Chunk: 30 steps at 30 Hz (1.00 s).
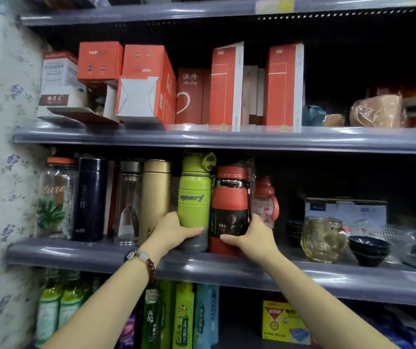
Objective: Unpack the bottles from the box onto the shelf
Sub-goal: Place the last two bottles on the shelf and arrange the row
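A lime-green sport bottle with a grey base stands upright on the middle grey shelf. My left hand grips its lower part. Right beside it stands a red and black bottle, touching the green one. My right hand wraps around its lower part. To their left in the same row stand a gold flask, a clear glass bottle, a navy flask and a glass jar with an orange lid. No box of bottles is in view.
A small red-capped bottle stands behind the red one. An amber glass jar, dark bowls and glassware fill the shelf's right side. Red cartons line the shelf above. Green drink bottles stand below.
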Tool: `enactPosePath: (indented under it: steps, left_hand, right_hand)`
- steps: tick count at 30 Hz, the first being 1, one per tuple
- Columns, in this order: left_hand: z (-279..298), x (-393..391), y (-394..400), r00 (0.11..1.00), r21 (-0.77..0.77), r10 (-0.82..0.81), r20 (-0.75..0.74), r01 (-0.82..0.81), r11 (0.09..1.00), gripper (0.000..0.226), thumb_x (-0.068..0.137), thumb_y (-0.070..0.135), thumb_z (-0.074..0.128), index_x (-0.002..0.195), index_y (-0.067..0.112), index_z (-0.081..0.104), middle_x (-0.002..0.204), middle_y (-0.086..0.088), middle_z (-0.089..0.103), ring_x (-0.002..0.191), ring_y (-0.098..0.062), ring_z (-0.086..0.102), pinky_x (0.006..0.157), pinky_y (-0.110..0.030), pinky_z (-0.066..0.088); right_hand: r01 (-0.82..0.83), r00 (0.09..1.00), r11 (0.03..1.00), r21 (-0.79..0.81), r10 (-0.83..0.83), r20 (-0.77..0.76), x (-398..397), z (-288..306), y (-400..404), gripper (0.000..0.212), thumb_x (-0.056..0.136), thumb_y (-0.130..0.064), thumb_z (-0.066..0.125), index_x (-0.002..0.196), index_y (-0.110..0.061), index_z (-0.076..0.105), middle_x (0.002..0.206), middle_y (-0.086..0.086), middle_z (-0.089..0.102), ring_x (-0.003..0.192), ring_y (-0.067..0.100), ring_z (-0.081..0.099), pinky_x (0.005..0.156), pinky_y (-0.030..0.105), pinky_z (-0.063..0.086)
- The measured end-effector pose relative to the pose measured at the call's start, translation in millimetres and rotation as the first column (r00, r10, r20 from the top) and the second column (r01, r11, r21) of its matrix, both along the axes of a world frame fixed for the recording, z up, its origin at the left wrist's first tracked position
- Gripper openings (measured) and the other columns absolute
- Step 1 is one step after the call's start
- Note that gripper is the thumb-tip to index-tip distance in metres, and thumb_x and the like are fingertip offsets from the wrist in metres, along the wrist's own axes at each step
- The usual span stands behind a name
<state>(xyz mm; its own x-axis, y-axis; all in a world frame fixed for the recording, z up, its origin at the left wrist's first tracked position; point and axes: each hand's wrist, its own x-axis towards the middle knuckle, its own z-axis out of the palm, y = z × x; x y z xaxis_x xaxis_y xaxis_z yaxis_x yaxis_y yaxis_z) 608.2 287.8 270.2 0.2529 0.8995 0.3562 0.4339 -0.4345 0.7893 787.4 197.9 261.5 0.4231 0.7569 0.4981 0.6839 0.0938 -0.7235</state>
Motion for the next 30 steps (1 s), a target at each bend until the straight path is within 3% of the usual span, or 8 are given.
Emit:
enactPosePath:
  steps: [2, 4, 7, 11, 15, 19, 26, 30]
  left_hand:
    - [2.2, 0.9, -9.7, 0.995, 0.051, 0.091, -0.042, -0.089, 0.995, 0.068, 0.065, 0.047, 0.08, 0.117, 0.009, 0.059, 0.117, -0.003, 0.066, 0.105, -0.025, 0.062, 0.095, -0.036, 0.05]
    - [2.6, -0.4, -23.9, 0.984, 0.114, 0.164, -0.065, -0.156, 0.981, 0.065, 0.077, 0.041, 0.074, 0.126, 0.003, 0.052, 0.118, 0.0, 0.058, 0.111, -0.027, 0.058, 0.091, -0.026, 0.044]
    - [0.5, -7.8, -42.8, 0.969, 0.207, 0.228, -0.092, -0.205, 0.957, 0.048, 0.085, 0.034, 0.065, 0.124, 0.007, 0.057, 0.118, -0.009, 0.063, 0.106, -0.023, 0.056, 0.084, -0.024, 0.04]
    - [-7.2, -29.5, -64.5, 0.957, 0.279, 0.265, -0.116, -0.225, 0.934, 0.031, 0.086, 0.028, 0.063, 0.111, 0.011, 0.066, 0.108, -0.007, 0.068, 0.103, -0.02, 0.061, 0.084, -0.019, 0.036]
    - [-17.3, -62.8, -88.5, 0.917, 0.358, 0.304, -0.258, -0.202, 0.912, 0.024, 0.086, 0.025, 0.063, 0.105, 0.011, 0.069, 0.104, -0.007, 0.07, 0.1, -0.023, 0.064, 0.087, -0.029, 0.049]
    - [-34.4, -112.2, -108.7, 0.848, 0.333, 0.336, -0.411, -0.203, 0.921, 0.025, 0.086, 0.029, 0.064, 0.103, 0.012, 0.069, 0.103, -0.007, 0.07, 0.097, -0.024, 0.063, 0.084, -0.032, 0.05]
    - [-93.1, -235.5, -142.8, 0.736, 0.122, 0.386, -0.556, -0.388, 0.914, 0.028, 0.087, 0.028, 0.062, 0.104, 0.008, 0.07, 0.105, -0.011, 0.071, 0.102, -0.026, 0.063, 0.086, -0.031, 0.049]
    - [-133.5, -318.9, -168.6, 0.681, 0.028, 0.422, -0.599, -0.508, 0.861, 0.025, 0.086, 0.03, 0.063, 0.097, 0.009, 0.071, 0.101, -0.01, 0.072, 0.099, -0.027, 0.064, 0.079, -0.029, 0.048]
  right_hand:
    - [0.011, 0.998, 1.0, 0.027, -0.013, 0.059, 2.1, -2.5, -6.6, 0.072, 0.064, -0.031, 0.085, 0.121, -0.008, 0.047, 0.122, 0.011, 0.058, 0.115, 0.028, 0.054, 0.09, 0.031, 0.043]
    - [0.032, 0.989, 0.996, 0.085, -0.044, 0.142, 2.8, -5.7, -17.8, 0.07, 0.069, -0.028, 0.082, 0.126, -0.008, 0.044, 0.125, 0.013, 0.052, 0.118, 0.029, 0.049, 0.092, 0.03, 0.038]
    - [0.017, 0.963, 0.982, 0.188, -0.067, 0.26, -0.9, -10.6, -35.1, 0.058, 0.077, -0.022, 0.074, 0.126, -0.011, 0.045, 0.124, 0.013, 0.049, 0.116, 0.029, 0.048, 0.085, 0.026, 0.034]
    - [-0.084, 0.912, 0.971, 0.225, -0.016, 0.411, -18.9, -15.6, -50.7, 0.035, 0.084, -0.021, 0.067, 0.116, -0.014, 0.057, 0.117, 0.005, 0.054, 0.108, 0.022, 0.053, 0.079, 0.023, 0.033]
    - [-0.192, 0.85, 0.975, 0.11, 0.109, 0.516, -51.7, -21.2, -44.5, 0.021, 0.081, -0.024, 0.067, 0.099, -0.013, 0.065, 0.101, 0.007, 0.067, 0.095, 0.025, 0.061, 0.082, 0.034, 0.048]
    - [-0.311, 0.81, 0.95, -0.005, 0.267, 0.521, -104.0, -37.0, -33.0, 0.018, 0.079, -0.024, 0.068, 0.093, -0.012, 0.067, 0.098, 0.008, 0.071, 0.094, 0.027, 0.064, 0.081, 0.034, 0.049]
    - [-0.533, 0.655, 0.804, -0.264, 0.589, 0.474, -240.8, -93.5, -16.3, 0.019, 0.078, -0.026, 0.068, 0.088, -0.011, 0.07, 0.093, 0.008, 0.072, 0.092, 0.026, 0.065, 0.079, 0.034, 0.05]
    - [-0.615, 0.536, 0.696, -0.37, 0.713, 0.451, -330.7, -131.3, -17.3, 0.02, 0.079, -0.031, 0.069, 0.08, -0.011, 0.068, 0.091, 0.012, 0.072, 0.091, 0.028, 0.065, 0.074, 0.031, 0.046]
